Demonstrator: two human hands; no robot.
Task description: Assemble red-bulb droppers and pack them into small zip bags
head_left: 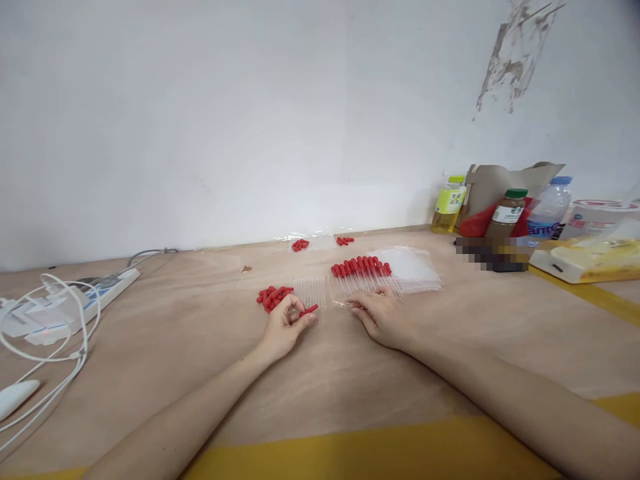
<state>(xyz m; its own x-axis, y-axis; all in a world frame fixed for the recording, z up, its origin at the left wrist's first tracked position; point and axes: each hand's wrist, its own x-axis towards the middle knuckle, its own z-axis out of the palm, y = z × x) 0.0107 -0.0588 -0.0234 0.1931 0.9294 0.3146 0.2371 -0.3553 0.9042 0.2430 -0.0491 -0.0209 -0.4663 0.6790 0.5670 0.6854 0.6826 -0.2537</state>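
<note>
Three bottles (507, 215), one holding yellow drink (443, 223), stand over there; left hand (284, 328) pinches one bulb (311, 310), right hand (383, 320) one tube (343, 304).

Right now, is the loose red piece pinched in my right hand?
No, your left hand pinches that red piece, while your right hand, near the red-topped tubes, shows none in its grip.

Power strip (119, 285) and white cables (84, 333) at left; over right, bottles (449, 203) and a paper bag (490, 183) crowd the table's (165, 347) back edge!
</note>
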